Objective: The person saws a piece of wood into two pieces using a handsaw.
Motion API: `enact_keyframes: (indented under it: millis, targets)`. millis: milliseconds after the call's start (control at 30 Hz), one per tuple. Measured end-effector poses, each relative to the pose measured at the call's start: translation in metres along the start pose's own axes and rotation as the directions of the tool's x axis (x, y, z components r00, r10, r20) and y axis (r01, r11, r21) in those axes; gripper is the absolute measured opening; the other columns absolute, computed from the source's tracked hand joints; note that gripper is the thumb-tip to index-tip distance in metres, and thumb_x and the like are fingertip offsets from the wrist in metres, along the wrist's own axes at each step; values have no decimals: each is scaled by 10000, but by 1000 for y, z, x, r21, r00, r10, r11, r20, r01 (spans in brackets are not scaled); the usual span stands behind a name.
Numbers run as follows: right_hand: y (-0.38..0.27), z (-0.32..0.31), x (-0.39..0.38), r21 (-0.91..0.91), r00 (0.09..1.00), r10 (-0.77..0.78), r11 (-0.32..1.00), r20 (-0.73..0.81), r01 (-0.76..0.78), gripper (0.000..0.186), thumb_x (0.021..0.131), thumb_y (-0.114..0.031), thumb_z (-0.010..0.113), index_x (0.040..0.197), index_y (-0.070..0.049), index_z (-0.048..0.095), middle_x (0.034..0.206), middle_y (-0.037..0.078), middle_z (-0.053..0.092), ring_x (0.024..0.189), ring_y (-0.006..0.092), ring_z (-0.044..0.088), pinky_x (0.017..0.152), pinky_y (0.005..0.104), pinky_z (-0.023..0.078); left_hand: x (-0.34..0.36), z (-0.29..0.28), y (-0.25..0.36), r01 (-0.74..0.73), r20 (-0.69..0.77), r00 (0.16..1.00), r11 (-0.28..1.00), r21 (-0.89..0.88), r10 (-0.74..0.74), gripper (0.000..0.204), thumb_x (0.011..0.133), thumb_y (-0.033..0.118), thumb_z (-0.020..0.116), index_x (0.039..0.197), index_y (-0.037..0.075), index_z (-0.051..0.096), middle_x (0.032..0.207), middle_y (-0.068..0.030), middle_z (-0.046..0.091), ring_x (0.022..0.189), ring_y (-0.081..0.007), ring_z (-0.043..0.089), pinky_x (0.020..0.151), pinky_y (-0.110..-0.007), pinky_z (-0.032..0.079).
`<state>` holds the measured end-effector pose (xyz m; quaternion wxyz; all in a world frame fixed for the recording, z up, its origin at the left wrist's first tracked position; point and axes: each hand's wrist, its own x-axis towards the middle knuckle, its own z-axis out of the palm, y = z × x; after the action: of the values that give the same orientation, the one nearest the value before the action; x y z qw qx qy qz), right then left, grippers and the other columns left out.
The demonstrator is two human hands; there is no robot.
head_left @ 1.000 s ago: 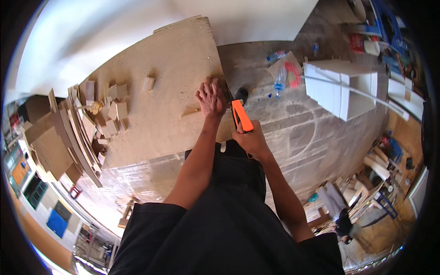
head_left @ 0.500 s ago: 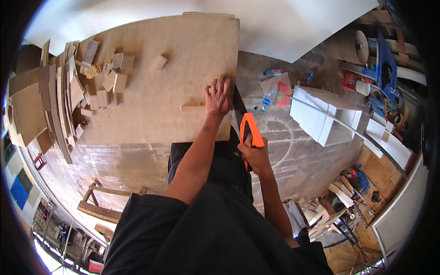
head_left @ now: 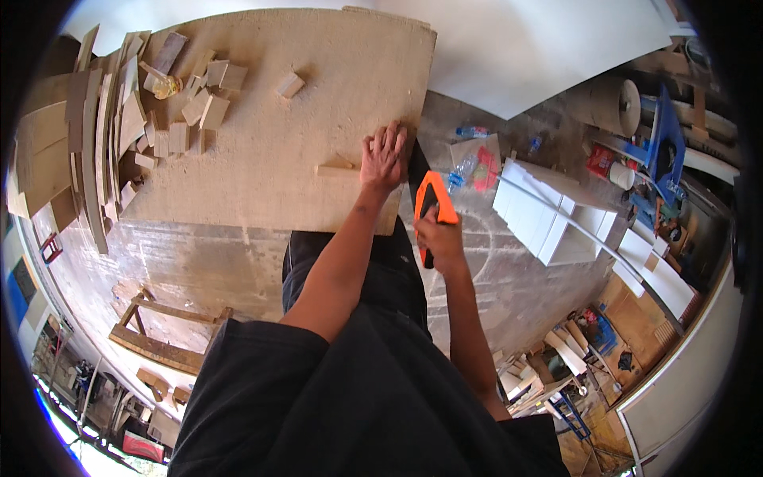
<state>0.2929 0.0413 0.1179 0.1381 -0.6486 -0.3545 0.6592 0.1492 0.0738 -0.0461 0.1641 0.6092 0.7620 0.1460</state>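
Note:
My left hand (head_left: 384, 159) presses down near the right edge of a large wooden board (head_left: 262, 175), fingers bent over the right end of a short wooden strip (head_left: 330, 170). What lies beneath its palm is hidden. In my right hand (head_left: 439, 238) is the orange and black handle of a handsaw (head_left: 435, 195). Its dark blade runs forward along the board's right edge, close beside my left fingers. Where the teeth meet the wood cannot be seen.
Several wood offcuts (head_left: 213, 111) and a bottle (head_left: 165, 86) lie on the board's left part, beside stacked strips (head_left: 91, 151). To the right, plastic bottles (head_left: 462, 171) and a white cabinet (head_left: 548, 208) rest on the floor. A wooden frame (head_left: 163, 346) stands lower left.
My right hand has pushed the saw forward, away from my body. My left hand stays at the same place on the board. The whole view has shifted slightly.

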Motion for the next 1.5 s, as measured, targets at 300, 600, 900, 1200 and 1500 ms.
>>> enact_keyframes:
  millis: [300, 600, 900, 1200, 1500]
  targets:
    - [-11, 11, 8, 99, 999, 26, 995, 29, -29, 321, 816, 41, 670, 687, -110, 418, 573, -34, 454, 442, 59, 437, 413, 250, 351, 2, 1, 1, 3, -50, 999, 999, 50, -1, 533, 896, 273, 524, 1403, 120, 464, 1502, -51, 438, 1341, -221, 429, 1047, -450, 353]
    - [-7, 6, -1, -84, 991, -135, 987, 27, 136, 356, 818, -3, 681, 627, -106, 400, 547, -26, 444, 445, 79, 446, 429, 284, 374, 1, 4, -3, 14, -23, 1000, 999, 38, -13, 535, 907, 313, 527, 1406, 128, 471, 1507, -55, 436, 1342, -228, 426, 1049, -464, 350]
    - [-8, 12, -15, 75, 998, 57, 996, -14, -56, 357, 793, 58, 670, 639, -119, 401, 562, -36, 448, 446, 63, 452, 418, 253, 347, 4, 7, -6, 0, -31, 1000, 995, 96, 3, 546, 905, 321, 536, 1414, 140, 452, 1504, -54, 433, 1326, -230, 442, 1046, -459, 356]
    - [-11, 6, -28, 34, 999, 40, 999, 17, -40, 348, 810, 3, 690, 648, -117, 405, 569, -31, 461, 465, 65, 468, 425, 263, 368, 1, 9, -9, -20, -21, 1000, 994, 105, 22, 539, 905, 287, 545, 1412, 131, 445, 1482, -76, 430, 1330, -261, 430, 1038, -489, 352]
    - [0, 8, -32, 45, 999, 39, 998, 7, -40, 364, 809, 2, 681, 611, -115, 400, 550, -34, 443, 452, 67, 463, 414, 262, 352, -2, 9, -11, 0, -54, 999, 998, 58, 3, 476, 942, 275, 524, 1392, 131, 465, 1478, -83, 443, 1313, -273, 443, 1029, -502, 355]
